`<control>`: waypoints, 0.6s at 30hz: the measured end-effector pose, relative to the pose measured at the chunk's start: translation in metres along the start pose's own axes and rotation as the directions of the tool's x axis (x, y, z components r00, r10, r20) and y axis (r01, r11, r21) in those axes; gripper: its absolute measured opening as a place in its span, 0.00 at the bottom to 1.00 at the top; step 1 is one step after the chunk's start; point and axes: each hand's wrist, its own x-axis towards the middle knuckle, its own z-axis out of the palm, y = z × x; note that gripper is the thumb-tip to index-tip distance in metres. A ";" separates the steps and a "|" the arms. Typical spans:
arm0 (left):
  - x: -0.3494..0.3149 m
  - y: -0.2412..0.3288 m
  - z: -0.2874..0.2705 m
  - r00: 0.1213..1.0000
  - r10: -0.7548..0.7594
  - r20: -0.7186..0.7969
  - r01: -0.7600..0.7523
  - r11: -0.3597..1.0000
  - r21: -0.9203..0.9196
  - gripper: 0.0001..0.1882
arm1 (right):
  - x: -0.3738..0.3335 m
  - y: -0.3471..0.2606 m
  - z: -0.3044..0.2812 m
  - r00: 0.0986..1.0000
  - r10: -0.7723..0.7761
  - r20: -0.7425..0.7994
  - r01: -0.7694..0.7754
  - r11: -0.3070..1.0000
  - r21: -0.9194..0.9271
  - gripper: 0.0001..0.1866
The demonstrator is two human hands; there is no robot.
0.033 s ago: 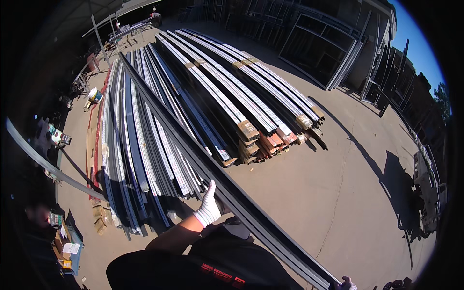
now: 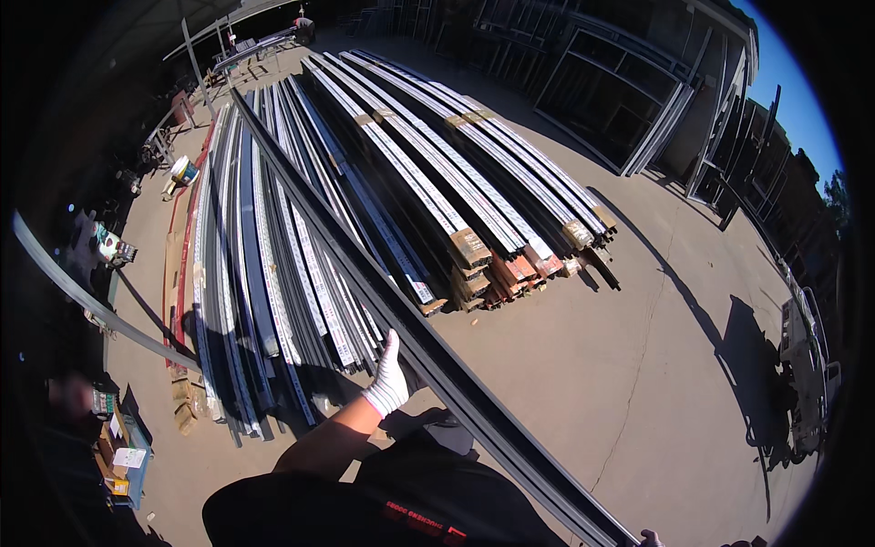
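A long dark metal profile (image 2: 437,358), grooved along its length, runs slantwise from the far left down to the lower right in front of me. My left hand (image 2: 388,385), in a white striped glove, grips its near-left side with the thumb up along the edge; the other fingers are hidden underneath. At the profile's near end, my right hand (image 2: 651,538) closes on it, mostly cut off by the picture's lower edge. Beyond my left hand lie bundles of long profiles (image 2: 301,273), several wrapped in white printed film.
Taped bundles (image 2: 469,244) are stacked in the middle. Large glazed frames (image 2: 609,82) lean at the far right. A bucket (image 2: 184,170) stands left of the bundles, and a small blue cart with boxes (image 2: 128,460) at lower left. A person (image 2: 303,27) bends at the far back.
The view has tilted slightly. My left hand and the profile sit a little higher and further left in the picture; the grip looks the same.
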 end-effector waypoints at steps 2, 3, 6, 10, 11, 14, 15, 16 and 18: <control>0.066 0.018 0.021 0.990 0.126 0.068 -0.115 0.983 -0.147 0.41 | 0.051 0.025 0.016 0.999 0.037 0.030 -0.037 0.999 0.020 0.23; 0.096 0.018 0.030 0.961 0.194 0.196 -0.144 0.959 -0.245 0.40 | 0.077 0.037 0.025 0.999 0.039 0.038 -0.040 0.999 0.029 0.23; 0.161 -0.011 0.048 0.956 0.288 0.060 -0.281 0.953 -0.113 0.38 | 0.147 0.063 0.038 0.999 0.042 0.034 -0.045 0.996 0.076 0.21; 0.245 -0.060 0.078 0.975 0.169 0.145 -0.154 0.982 -0.109 0.32 | 0.242 0.071 0.034 0.999 0.045 0.028 -0.047 0.993 0.106 0.21; 0.258 -0.068 0.087 0.969 0.134 0.210 -0.121 0.990 -0.072 0.31 | 0.266 0.073 0.031 0.998 0.052 0.040 -0.055 0.995 0.082 0.23; 0.313 -0.094 0.131 0.963 0.146 0.227 -0.165 0.984 0.065 0.31 | 0.351 0.083 0.018 0.997 0.019 0.068 -0.025 0.996 0.084 0.21; 0.331 -0.106 0.147 0.973 0.228 0.035 -0.230 0.966 0.115 0.32 | 0.380 0.089 0.014 0.998 0.000 0.067 -0.007 0.994 0.104 0.21; 0.345 -0.116 0.162 0.975 0.220 0.018 -0.220 0.965 0.143 0.32 | 0.407 0.095 0.011 0.995 0.019 0.100 -0.028 0.995 0.094 0.21; 0.375 -0.136 0.191 0.985 0.164 0.058 -0.171 0.971 0.169 0.32 | 0.459 0.106 0.008 0.994 0.021 0.107 -0.033 0.994 0.109 0.22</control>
